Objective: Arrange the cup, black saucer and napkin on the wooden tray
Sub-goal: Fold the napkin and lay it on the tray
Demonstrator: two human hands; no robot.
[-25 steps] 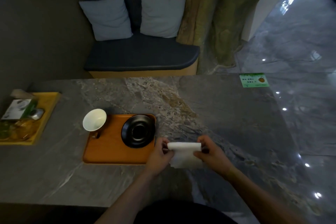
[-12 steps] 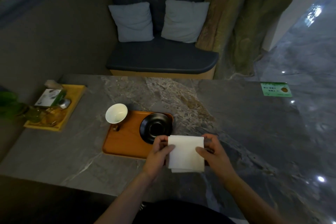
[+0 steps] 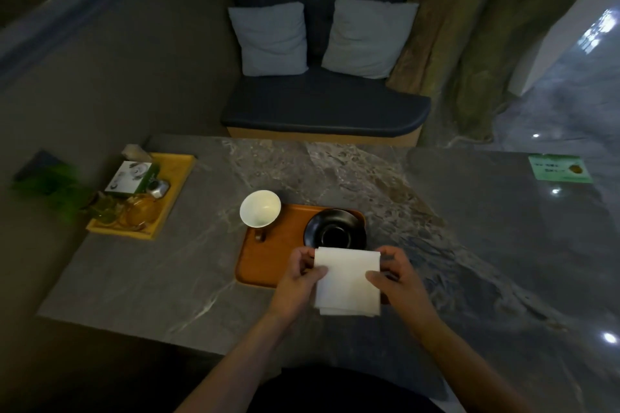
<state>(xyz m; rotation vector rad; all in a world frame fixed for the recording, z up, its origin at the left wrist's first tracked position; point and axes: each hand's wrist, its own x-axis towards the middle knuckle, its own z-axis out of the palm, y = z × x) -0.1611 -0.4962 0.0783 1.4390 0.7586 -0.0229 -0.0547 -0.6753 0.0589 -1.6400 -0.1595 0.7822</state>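
A folded white napkin (image 3: 347, 282) is held between both hands above the table's near side, at the front right corner of the wooden tray (image 3: 268, 258). My left hand (image 3: 298, 278) pinches its left edge and my right hand (image 3: 397, 278) pinches its right edge. On the tray's right half sits the black saucer (image 3: 335, 233), its near rim hidden by the napkin. The white cup (image 3: 260, 208) stands on a dark stem at the tray's far left corner.
The grey marble table (image 3: 469, 228) carries a yellow tray (image 3: 177, 178) with a box and glassware at the far left, and a green card (image 3: 560, 168) at the far right. A dark bench (image 3: 322, 104) with two grey cushions stands beyond the table.
The napkin went from a narrow rolled strip to a flat folded rectangle between my hands. The camera view shifted left and closer, so the tray sits more central.
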